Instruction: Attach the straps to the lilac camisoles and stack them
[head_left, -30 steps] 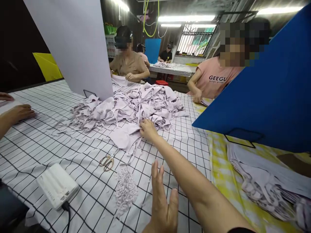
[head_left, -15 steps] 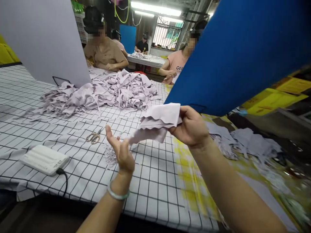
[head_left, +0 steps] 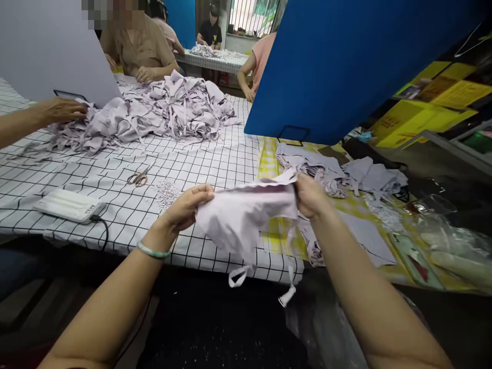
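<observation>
My left hand (head_left: 188, 205), between eight and nine o'clock: five-fingered, ungloved. Slim bangle (head_left: 154, 251) round wrist at eight o'clock, smooth, rounded, milky pale green, greener patch toward its four-o'clock end. Left forearm (head_left: 105, 307) bare, sleeve out of sight. My right hand (head_left: 310, 196), three o'clock, ungloved too; right forearm (head_left: 357, 282) bare at four o'clock. My clothing (head_left: 223, 318) at six o'clock: black, flecked with tiny white specks, cut hard to make out.

Head cam looks fwd & down, close over tbl (head_left: 234, 159), window (head_left: 251, 18) at top.
</observation>
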Tool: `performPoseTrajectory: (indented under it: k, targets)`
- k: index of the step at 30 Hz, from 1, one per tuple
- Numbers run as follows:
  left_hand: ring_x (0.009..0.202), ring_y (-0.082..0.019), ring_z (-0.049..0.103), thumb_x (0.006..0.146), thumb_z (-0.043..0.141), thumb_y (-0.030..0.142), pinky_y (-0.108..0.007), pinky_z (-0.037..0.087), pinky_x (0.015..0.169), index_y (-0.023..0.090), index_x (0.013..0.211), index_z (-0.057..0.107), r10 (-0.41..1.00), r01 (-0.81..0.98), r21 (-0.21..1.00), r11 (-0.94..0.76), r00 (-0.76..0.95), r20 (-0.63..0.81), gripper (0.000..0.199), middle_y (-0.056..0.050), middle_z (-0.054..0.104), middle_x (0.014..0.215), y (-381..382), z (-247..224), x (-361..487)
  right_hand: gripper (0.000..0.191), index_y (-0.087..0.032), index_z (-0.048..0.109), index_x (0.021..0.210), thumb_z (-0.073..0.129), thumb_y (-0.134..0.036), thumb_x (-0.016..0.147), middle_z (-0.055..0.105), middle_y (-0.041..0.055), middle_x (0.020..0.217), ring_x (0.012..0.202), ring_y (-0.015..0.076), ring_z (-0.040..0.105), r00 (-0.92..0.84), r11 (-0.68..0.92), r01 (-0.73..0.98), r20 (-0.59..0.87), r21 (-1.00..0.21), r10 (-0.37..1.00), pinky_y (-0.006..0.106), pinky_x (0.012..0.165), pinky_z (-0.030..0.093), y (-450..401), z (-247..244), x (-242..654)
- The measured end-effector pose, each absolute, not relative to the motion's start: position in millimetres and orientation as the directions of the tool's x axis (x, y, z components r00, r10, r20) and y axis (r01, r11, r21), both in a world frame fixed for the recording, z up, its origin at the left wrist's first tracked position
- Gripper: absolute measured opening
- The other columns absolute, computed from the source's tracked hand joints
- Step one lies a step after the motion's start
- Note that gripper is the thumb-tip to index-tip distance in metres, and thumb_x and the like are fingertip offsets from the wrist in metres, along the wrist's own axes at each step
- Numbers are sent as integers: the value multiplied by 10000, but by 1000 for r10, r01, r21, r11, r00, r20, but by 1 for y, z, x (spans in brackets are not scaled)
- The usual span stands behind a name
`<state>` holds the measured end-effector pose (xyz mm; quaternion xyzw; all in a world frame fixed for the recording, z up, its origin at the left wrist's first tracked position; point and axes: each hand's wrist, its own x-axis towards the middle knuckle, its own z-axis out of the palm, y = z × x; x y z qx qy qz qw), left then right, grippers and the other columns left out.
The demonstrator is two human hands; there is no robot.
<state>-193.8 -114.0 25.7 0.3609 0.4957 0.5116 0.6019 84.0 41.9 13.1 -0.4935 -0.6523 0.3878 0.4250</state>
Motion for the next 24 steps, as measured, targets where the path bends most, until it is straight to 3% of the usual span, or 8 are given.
performPoseTrajectory:
  k: [3,5,7,10,16,19,21,24]
  targets:
    - [597,-117,478,758,654,292,-239,382,540,180,753,560,927,5,973,229,-305,-217,147,8,530,685,-99,1,-207,429,-212,572,925,657,-589,740,699,82,859,672,233,648,-55,73,480,53,-874,997,399,636,542,34,-33,94]
    - [762,-166,573,794,611,247,-288,468,688,176,837,602,889,258,942,215,-450,-79,84,-38,622,851,-98,-16,-209,396,-214,567,992,671,-502,740,695,97,997,742,221,646,-67,127,535,108,-835,992,397,709,536,22,-47,101]
    - [957,-221,596,827,570,221,-363,480,871,184,933,620,878,512,845,151,-463,124,123,-74,652,1023,-106,-27,-206,327,-222,573,1037,623,-433,791,682,103,1090,842,229,647,-126,227,604,190,-764,974,408,788,525,10,-49,106]
    - [1116,-270,550,844,523,167,-432,421,1004,192,962,620,874,773,632,45,-337,350,154,-103,647,1119,-128,-35,-199,189,-223,602,992,543,-348,863,694,102,1032,927,266,636,-259,387,672,290,-631,921,450,861,506,-8,-43,102]
    - [1111,-315,540,856,589,246,-469,411,936,212,995,614,896,881,455,133,-303,326,144,-112,644,1139,-156,-42,-193,170,-213,611,1059,539,-316,944,691,113,1019,977,293,600,-630,742,491,402,-456,665,460,887,485,-83,-40,29]
    - [1103,-321,537,838,614,268,-474,402,916,205,1016,607,914,890,440,118,-270,301,189,-116,637,1141,-158,-41,-198,190,-225,617,1056,607,-347,910,671,114,988,930,314,583,-684,765,514,352,-389,639,480,845,475,-121,-43,-2]
    - [1088,-305,537,828,576,189,-464,399,912,204,980,605,910,890,446,98,-262,322,155,-105,642,1110,-159,-38,-203,69,-238,615,928,548,-223,933,638,74,833,812,271,563,-673,756,540,350,-368,651,443,796,466,-134,-43,-8]
    - [1101,-291,525,813,540,113,-459,388,927,199,973,610,929,898,441,-3,-160,333,195,-99,640,1122,-159,-33,-210,171,-216,586,842,503,-97,933,595,36,742,741,214,528,-679,783,493,395,-379,619,391,785,445,-138,-40,-3]
